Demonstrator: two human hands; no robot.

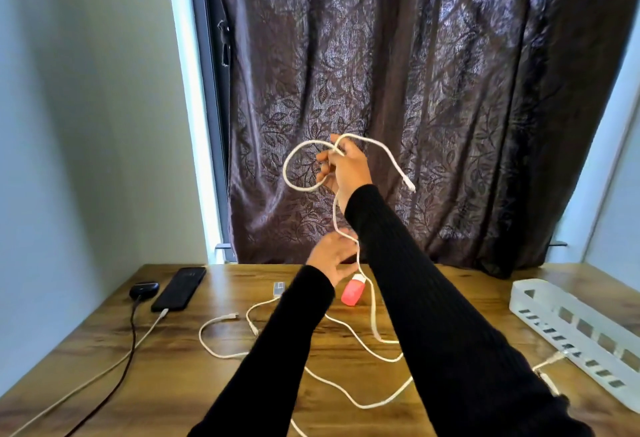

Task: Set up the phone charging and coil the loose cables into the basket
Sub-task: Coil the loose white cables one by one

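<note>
Right hand (346,168) raised, grip closed on a loop of the white cable (294,163), held high so slack hangs free for coiling. Below it, left hand (334,256) pinches the same cable, guiding it. Basket (568,329) sits lower right; phone (180,287) lower left, plugged in.

My black sleeves (415,298); white cable (294,173); pink plug (351,293); black phone (180,287); white basket (571,329); brown leaf-patterned curtain (450,90); wood-grain table (173,384).
</note>
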